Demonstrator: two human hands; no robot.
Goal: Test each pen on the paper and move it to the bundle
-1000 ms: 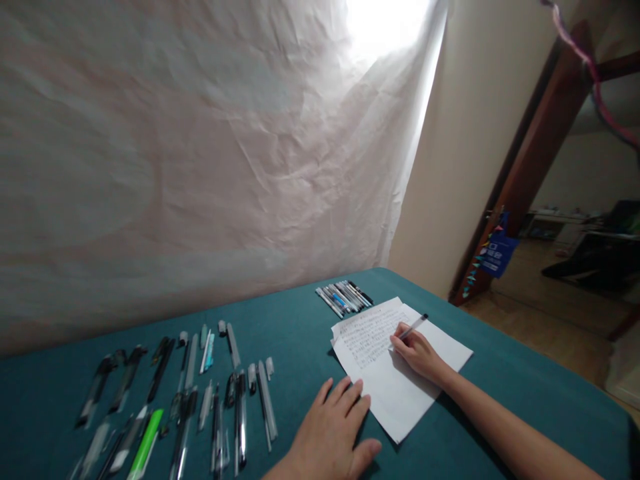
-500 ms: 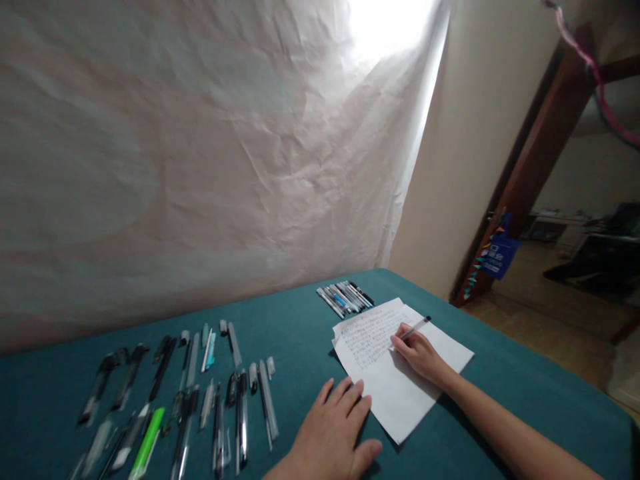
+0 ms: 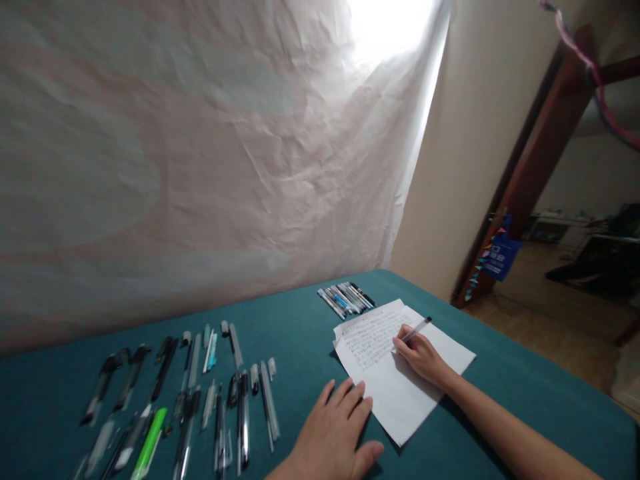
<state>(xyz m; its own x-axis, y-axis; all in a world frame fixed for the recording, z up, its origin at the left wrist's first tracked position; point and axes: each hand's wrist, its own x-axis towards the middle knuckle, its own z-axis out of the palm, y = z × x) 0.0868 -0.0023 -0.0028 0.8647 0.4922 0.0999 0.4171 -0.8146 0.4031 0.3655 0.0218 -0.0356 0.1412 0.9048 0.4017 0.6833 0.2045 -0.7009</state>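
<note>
Your right hand (image 3: 423,357) grips a pen (image 3: 416,329) on the paper (image 3: 395,393); your left hand (image 3: 334,430) lies open, flat beside it.

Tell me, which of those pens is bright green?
The thick green pen lying at the near left; the other pens look mostly black, grey or clear.

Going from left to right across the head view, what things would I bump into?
Scattered pens → left hand → right hand holding a pen on the paper → wooden door frame.
</note>
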